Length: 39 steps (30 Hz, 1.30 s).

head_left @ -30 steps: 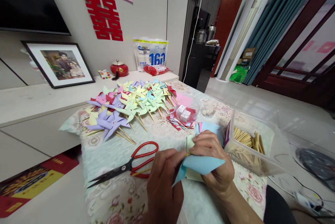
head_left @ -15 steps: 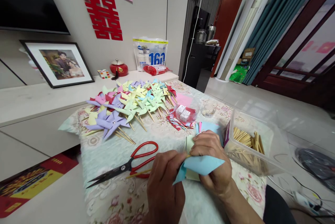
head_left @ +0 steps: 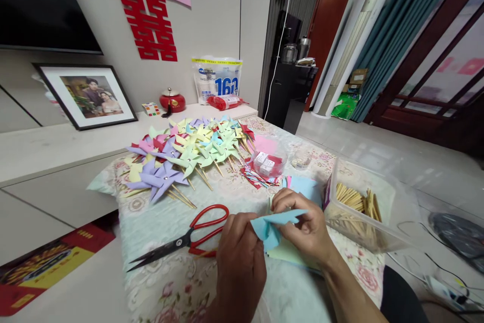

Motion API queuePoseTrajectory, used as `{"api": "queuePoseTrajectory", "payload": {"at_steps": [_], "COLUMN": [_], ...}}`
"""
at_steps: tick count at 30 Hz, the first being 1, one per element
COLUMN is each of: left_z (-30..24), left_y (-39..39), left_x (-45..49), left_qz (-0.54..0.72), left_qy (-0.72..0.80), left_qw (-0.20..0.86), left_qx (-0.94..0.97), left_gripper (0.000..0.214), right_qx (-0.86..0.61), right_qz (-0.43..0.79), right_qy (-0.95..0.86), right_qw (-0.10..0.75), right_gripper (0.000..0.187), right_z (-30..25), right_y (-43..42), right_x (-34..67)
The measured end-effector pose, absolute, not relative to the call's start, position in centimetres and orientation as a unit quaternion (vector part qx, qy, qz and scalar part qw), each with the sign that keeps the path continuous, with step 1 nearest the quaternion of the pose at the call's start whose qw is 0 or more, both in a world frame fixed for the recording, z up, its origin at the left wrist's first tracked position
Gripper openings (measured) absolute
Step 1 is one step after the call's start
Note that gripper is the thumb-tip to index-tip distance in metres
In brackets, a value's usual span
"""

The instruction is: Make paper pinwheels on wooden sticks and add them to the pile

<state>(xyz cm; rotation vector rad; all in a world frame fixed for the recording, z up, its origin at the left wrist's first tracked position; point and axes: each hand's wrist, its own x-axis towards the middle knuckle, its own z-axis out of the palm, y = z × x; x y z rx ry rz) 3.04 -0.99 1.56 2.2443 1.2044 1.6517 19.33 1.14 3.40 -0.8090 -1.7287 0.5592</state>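
Left hand (head_left: 240,257) and right hand (head_left: 308,227) pinch curled blue paper (head_left: 280,218) between them, lower centre of the frame; I can't make out the left fingertips. Pale green paper (head_left: 289,252) beneath is partly covered.

Two hands (head_left: 242,257), one pair of scissors (head_left: 184,240)

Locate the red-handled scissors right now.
In the head view, the red-handled scissors lie left of centre on the floral tablecloth, beside the left hand, nearer the camera than the front purple pinwheel.
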Motion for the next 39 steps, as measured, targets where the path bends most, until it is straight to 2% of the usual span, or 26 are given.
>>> {"api": "queuePoseTrajectory", "payload": {"at_steps": [4,9,12,16,19,23,27,33,39], "left_z": [1.3,1.1,1.1,1.1,1.1,1.1,0.6,-0.1,-0.4], "left_y": [-1.0,-0.7,-0.7,-0.6,-0.5,-0.4,-0.4,-0.3,-0.2], "left_x": [3.2,3.2,3.2,3.6,4.2,4.9,5.3,5.4,5.4], "left_qz": [0.515,0.519,0.532,0.530,0.507,0.507,0.524,0.531,0.525], "left_qy": [0.425,0.404,0.408,0.425,0.460,0.492,0.497,0.495,0.496], "left_qw": [0.043,0.112,0.226,0.491,0.602,0.608,0.592,0.579,0.577], "left_qx": [0.743,0.745,0.706,0.546,0.411,0.362,0.358,0.373,0.381], "left_gripper": [0.019,0.018,0.017,0.017,0.022,0.022,0.018,0.015,0.014], "right_qx": [-0.385,-0.412,-0.416,-0.355,-0.341,-0.413,-0.461,-0.460,-0.455], "right_qz": [0.280,0.319,0.328,0.329,0.338,0.335,0.279,0.184,0.159], "right_qy": [-0.690,-0.645,-0.630,-0.601,-0.575,-0.591,-0.631,-0.685,-0.696], "right_qw": [0.545,0.559,0.567,0.636,0.663,0.607,0.558,0.534,0.531], "right_gripper": [0.012,0.017,0.024,0.044,0.037,0.030,0.029,0.027,0.025], "right_z": [3.1,3.3,2.7,1.6,1.3,1.6,1.9,1.8,1.5], "right_y": [1.3,1.5,1.7,2.4,2.6,2.5,2.5,2.9,3.0], "right_x": [20.1,21.0,21.4,21.8,22.0,21.9,21.6,21.4,21.3]}}
